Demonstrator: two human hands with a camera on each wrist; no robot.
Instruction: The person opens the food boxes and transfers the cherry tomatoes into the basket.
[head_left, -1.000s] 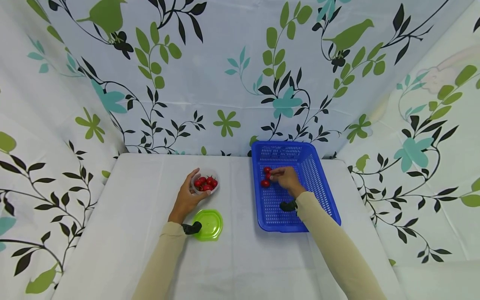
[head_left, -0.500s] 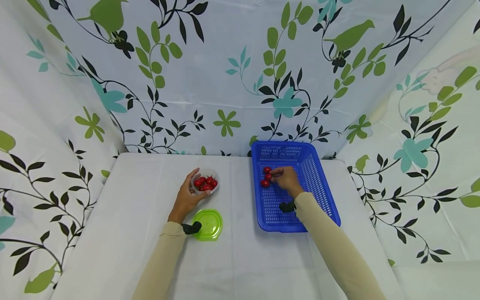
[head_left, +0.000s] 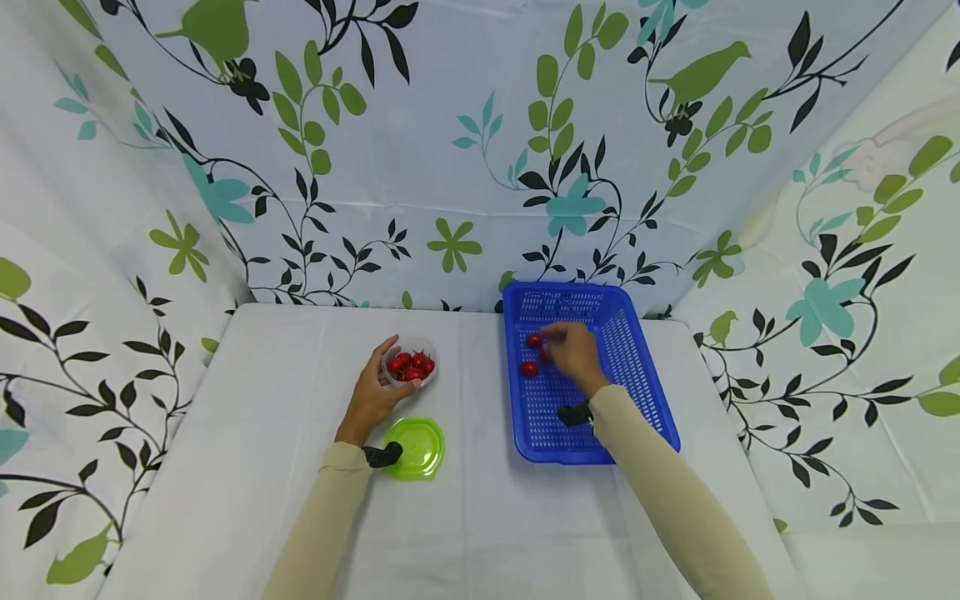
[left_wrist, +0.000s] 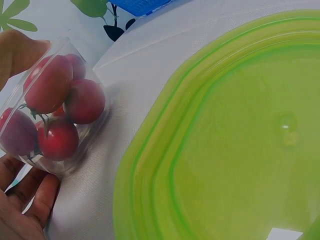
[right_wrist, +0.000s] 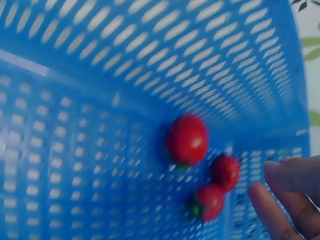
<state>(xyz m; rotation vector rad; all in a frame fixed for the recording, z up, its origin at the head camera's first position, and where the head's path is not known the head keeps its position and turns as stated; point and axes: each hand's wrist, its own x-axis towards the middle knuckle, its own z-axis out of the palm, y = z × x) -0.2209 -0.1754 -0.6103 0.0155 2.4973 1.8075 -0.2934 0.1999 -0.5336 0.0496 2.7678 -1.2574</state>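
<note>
My left hand (head_left: 372, 390) grips a small clear plastic container (head_left: 391, 356) holding several cherry tomatoes (head_left: 413, 375), its thumb and fingers on opposite sides. In the left wrist view, the tomatoes (left_wrist: 59, 142) show through the container's wall, some with green stems. Over the blue basket (head_left: 642, 417), my right hand (head_left: 573, 354) has its fingers half bent and apart, and no item shows between them. In the right wrist view, the fingertips (right_wrist: 257, 192) are beside three loose tomatoes (right_wrist: 187, 140) lying in the basket near its corner.
A green lid (head_left: 415, 450) lies on the white table (head_left: 472, 517), in front of the container and close to my left wrist. Patterned cloth (head_left: 450, 167) stands behind the table and along both sides.
My right hand has risen slightly away from the tomatoes. One tomato in the basket has shifted right, toward the hand. The left hand and container stay put.
</note>
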